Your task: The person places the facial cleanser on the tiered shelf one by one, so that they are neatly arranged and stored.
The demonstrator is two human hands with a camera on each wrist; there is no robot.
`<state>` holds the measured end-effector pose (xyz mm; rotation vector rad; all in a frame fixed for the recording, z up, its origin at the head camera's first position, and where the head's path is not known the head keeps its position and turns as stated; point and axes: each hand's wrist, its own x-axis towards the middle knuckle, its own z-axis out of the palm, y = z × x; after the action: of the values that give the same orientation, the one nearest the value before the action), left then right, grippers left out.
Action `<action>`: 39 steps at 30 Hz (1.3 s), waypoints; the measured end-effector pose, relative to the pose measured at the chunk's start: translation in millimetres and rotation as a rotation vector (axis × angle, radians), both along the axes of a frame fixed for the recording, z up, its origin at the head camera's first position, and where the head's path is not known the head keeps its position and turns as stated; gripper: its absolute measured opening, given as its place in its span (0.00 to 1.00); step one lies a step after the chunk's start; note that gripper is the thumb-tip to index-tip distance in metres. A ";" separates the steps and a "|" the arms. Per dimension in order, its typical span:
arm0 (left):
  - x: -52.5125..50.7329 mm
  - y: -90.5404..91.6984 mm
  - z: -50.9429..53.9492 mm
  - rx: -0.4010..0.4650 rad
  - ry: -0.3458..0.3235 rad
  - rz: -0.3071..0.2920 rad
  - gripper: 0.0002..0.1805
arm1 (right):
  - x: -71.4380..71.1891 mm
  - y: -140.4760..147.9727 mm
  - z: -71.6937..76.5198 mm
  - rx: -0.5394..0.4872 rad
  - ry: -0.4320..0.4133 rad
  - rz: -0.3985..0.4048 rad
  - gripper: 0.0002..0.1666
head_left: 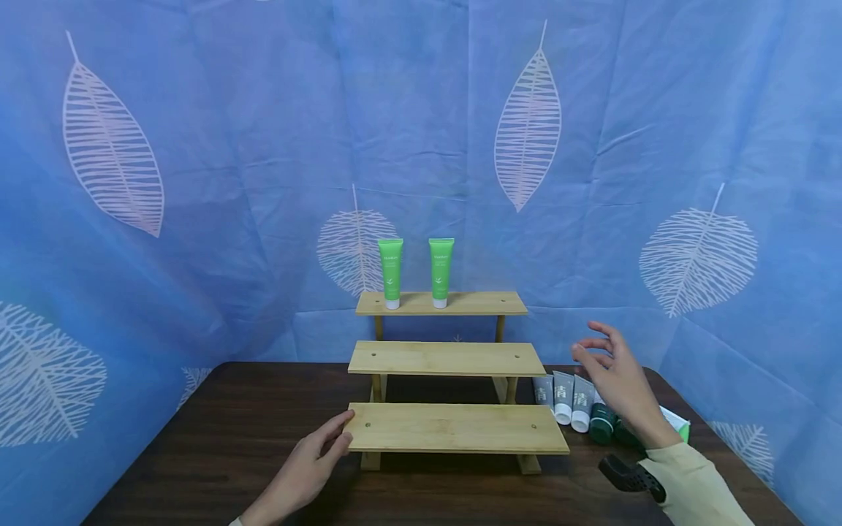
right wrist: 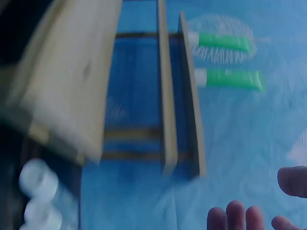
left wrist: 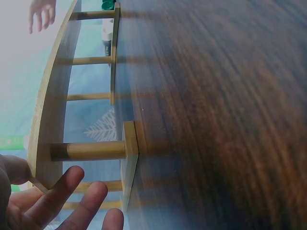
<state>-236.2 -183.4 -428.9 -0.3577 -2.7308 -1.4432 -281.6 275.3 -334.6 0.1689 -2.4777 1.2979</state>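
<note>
While a wooden stand (head_left: 446, 358) is gripped, two green tubes (head_left: 391, 270) are carried on top

The left end of the stand's lowest board (head_left: 454, 427) is pinched by the left hand (head_left: 299, 466). The right hand (head_left: 621, 387) is raised right of the stand, its loosely bent fingers parted from the thumb. Beside the stand, grey tubes (head_left: 582, 396) are lined up on the tabletop (head_left: 230, 438).

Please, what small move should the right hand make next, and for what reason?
Probably lower the right hand to the grey tubes and grasp one: it is raised near them and holds nothing, the middle board is bare, and the left hand already holds the end of the bottom board.
</note>
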 end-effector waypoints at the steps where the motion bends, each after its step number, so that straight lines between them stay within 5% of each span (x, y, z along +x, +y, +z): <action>1: 0.0 -0.2 -0.1 -0.002 0.001 0.003 0.33 | 2.8 8.7 -2.4 0.009 0.003 -0.006 0.44; 9: 1.3 -0.3 0.6 0.001 0.000 0.020 0.33 | 20.3 77.3 -23.2 0.088 0.031 -0.054 0.41; 20: 0.1 -1.5 -3.0 0.001 0.001 0.025 0.32 | 35.5 151.1 -45.4 0.129 -0.300 -0.198 0.51; 26: 0.2 -0.4 -1.9 0.002 0.002 0.018 0.33 | 36.9 163.5 -66.7 0.228 -0.382 -0.251 0.51; 39: 0.2 0.7 0.6 -0.004 0.001 0.011 0.32 | 34.0 154.2 -89.5 0.325 -0.493 -0.069 0.46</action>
<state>-236.0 -182.7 -428.4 -0.3429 -2.7310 -1.4353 -247.6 429.5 -424.2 -0.1822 -3.0693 0.9886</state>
